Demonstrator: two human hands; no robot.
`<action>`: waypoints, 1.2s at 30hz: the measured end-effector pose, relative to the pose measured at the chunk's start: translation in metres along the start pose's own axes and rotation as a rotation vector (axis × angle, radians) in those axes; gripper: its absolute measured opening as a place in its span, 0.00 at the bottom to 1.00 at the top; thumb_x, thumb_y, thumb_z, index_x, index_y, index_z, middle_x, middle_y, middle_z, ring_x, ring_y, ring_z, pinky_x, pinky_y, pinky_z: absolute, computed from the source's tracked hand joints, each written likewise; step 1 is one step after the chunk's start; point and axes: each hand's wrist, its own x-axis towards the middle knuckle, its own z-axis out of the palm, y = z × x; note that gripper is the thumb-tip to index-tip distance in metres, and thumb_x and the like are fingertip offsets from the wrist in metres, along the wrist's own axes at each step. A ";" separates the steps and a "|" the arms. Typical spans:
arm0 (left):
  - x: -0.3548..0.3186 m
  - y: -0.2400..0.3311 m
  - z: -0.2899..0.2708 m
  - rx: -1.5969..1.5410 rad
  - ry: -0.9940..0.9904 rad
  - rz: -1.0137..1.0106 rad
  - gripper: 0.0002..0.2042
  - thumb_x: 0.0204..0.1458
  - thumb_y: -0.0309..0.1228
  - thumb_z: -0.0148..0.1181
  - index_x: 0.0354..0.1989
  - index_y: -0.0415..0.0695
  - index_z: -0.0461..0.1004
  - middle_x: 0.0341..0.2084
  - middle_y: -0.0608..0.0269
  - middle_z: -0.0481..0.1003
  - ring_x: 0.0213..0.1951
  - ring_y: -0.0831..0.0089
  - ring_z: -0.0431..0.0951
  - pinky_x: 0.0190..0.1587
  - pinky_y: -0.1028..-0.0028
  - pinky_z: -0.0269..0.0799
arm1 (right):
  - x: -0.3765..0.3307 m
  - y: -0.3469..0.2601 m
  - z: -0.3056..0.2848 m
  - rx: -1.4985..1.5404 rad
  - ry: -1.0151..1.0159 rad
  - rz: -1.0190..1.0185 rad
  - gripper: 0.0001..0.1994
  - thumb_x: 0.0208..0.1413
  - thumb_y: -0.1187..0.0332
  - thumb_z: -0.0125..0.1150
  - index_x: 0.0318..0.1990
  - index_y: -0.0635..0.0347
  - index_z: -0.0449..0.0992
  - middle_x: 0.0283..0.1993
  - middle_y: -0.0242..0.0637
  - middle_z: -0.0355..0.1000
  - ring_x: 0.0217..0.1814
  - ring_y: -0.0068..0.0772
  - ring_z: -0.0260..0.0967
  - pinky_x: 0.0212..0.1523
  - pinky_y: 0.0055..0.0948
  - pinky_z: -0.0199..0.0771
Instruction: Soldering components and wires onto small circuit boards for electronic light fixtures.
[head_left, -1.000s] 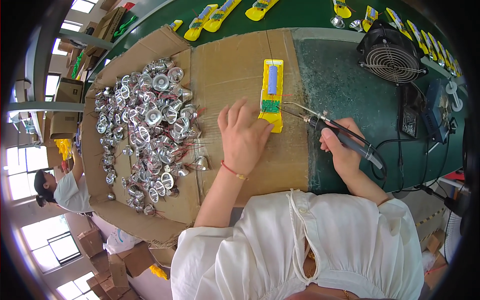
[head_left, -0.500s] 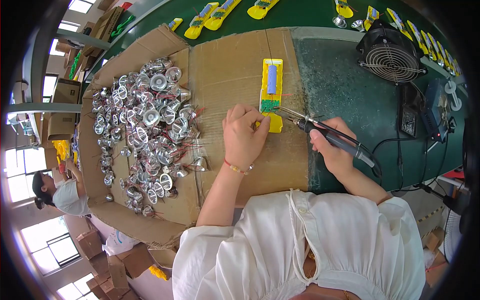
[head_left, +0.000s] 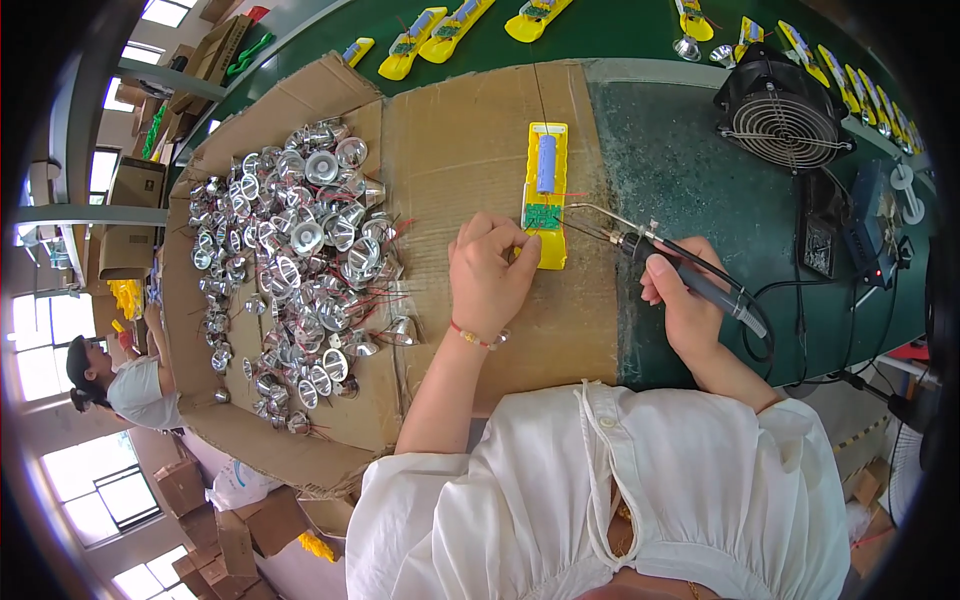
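A yellow plastic casing (head_left: 553,252) lies lengthwise on the cardboard in front of me. It holds a blue cylindrical battery (head_left: 546,164) and a small green circuit board (head_left: 542,216). At the casing's left edge, my left hand (head_left: 490,272) is closed in a pinch beside the board; what is between its fingertips is too small to make out. My right hand (head_left: 692,305) grips the dark handle of a soldering iron (head_left: 705,287). Its thin metal tip and a bent feed tube point left toward the board, the tube's end close to the board's right edge.
On my left stands an open cardboard box (head_left: 365,462) full of silver reflector cups (head_left: 307,237) with red wires. A black fan (head_left: 785,115) and a blue power unit (head_left: 870,220) stand right. More yellow casings (head_left: 455,30) line the far side. Another person (head_left: 135,375) works far left.
My right hand has drawn the soldering iron slightly right, away from the circuit board. My left hand keeps its pinch at the casing. The whole view has shifted a little.
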 end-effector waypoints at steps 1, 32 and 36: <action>0.000 0.000 0.000 -0.018 -0.012 -0.050 0.04 0.41 0.28 0.59 0.19 0.43 0.74 0.25 0.64 0.71 0.33 0.65 0.69 0.38 0.68 0.61 | 0.001 0.000 -0.001 0.002 0.000 0.000 0.08 0.49 0.72 0.59 0.33 0.64 0.67 0.23 0.36 0.69 0.20 0.19 0.65 0.20 0.17 0.66; 0.267 0.039 0.103 0.529 0.383 0.475 0.22 0.34 0.34 0.67 0.41 0.44 0.68 0.43 0.55 0.68 0.45 0.61 0.70 0.47 0.60 0.64 | 0.008 0.016 -0.061 -0.036 0.100 0.055 0.07 0.48 0.73 0.60 0.30 0.63 0.67 0.21 0.32 0.69 0.21 0.16 0.65 0.21 0.19 0.66; 0.277 0.003 0.073 0.680 -0.216 -0.126 0.17 0.41 0.42 0.56 0.37 0.47 0.75 0.43 0.59 0.69 0.44 0.64 0.72 0.48 0.55 0.60 | 0.008 0.008 -0.060 -0.022 0.083 0.060 0.07 0.48 0.74 0.60 0.30 0.63 0.66 0.22 0.33 0.70 0.21 0.17 0.65 0.22 0.19 0.66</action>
